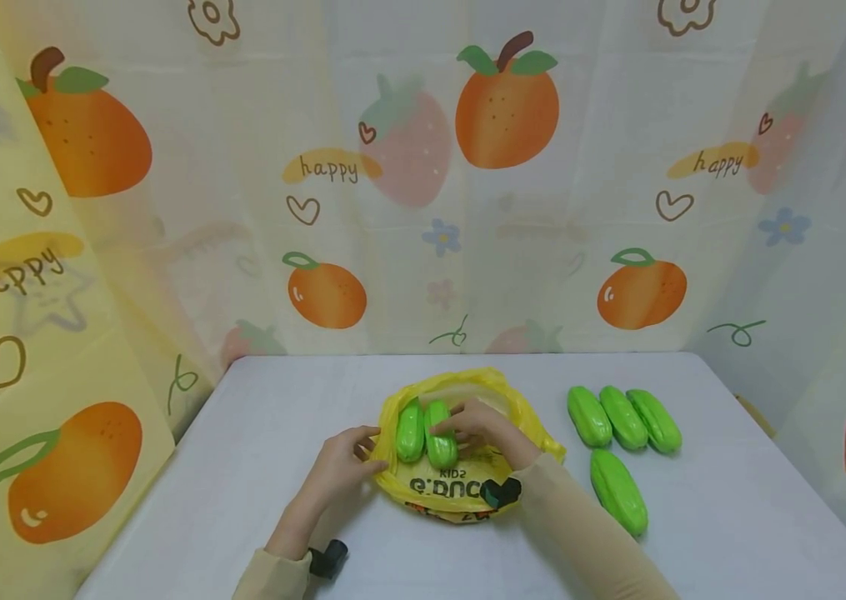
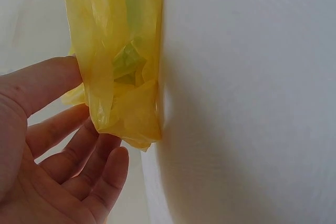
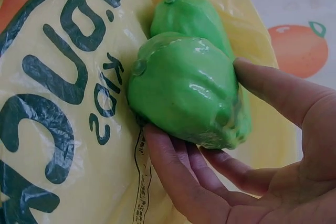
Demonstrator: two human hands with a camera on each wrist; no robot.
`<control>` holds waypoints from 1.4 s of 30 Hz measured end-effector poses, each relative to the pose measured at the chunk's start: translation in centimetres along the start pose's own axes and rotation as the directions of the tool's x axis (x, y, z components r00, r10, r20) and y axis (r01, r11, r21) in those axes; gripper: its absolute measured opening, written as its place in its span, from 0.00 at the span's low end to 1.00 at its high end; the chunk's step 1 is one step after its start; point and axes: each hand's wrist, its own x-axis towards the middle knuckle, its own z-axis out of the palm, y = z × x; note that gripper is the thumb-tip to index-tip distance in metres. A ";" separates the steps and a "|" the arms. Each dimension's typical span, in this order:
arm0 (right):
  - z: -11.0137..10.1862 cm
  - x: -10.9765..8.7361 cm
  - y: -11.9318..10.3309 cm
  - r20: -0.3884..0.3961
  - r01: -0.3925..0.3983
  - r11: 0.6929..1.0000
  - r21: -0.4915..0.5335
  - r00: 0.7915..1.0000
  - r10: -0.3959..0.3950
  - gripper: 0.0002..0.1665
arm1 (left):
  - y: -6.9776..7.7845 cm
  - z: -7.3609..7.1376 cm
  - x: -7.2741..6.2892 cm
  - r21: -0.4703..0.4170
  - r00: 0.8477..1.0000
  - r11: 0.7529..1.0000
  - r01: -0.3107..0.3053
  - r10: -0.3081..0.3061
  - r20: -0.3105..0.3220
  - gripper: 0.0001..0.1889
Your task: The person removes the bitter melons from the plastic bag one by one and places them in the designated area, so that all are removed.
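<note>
A yellow plastic bag (image 1: 445, 493) lies on the table with its mouth spread, two green ridged cucumbers inside. My right hand (image 1: 478, 421) reaches into the bag and holds the right-hand cucumber (image 1: 441, 450). In the right wrist view its thumb lies on one side of that cucumber (image 3: 184, 87) and the fingers support it from below. Beside it lies the other cucumber (image 1: 411, 433). At the bag's left rim, my left hand (image 1: 343, 458) touches the plastic (image 2: 126, 108) with thumb and fingers, which are loosely bent and apart; some fingertips are hidden by the bag.
On the white table (image 1: 242, 483), right of the bag, three green cucumbers (image 1: 623, 417) lie side by side, and another cucumber (image 1: 619, 492) lies nearer me. A fruit-print curtain (image 1: 407, 242) stands behind the table and at both sides.
</note>
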 end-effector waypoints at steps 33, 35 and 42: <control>-2.3 -2.7 -1.1 0.017 0.111 0.994 0.017 0.994 -0.112 0.34 | 0.1 -0.3 0.0 -0.001 1.000 1.000 0.027 -0.027 0.004 0.27; -2.5 -3.0 -1.2 0.012 0.110 0.994 0.012 0.994 -0.110 0.36 | 0.1 -0.3 -0.1 -0.001 1.000 1.000 0.024 -0.024 0.003 0.27; -3.0 -3.9 -1.5 0.006 0.109 0.994 0.025 0.994 -0.109 0.39 | 0.0 -0.2 -0.1 -0.003 1.000 1.000 0.018 -0.018 0.005 0.27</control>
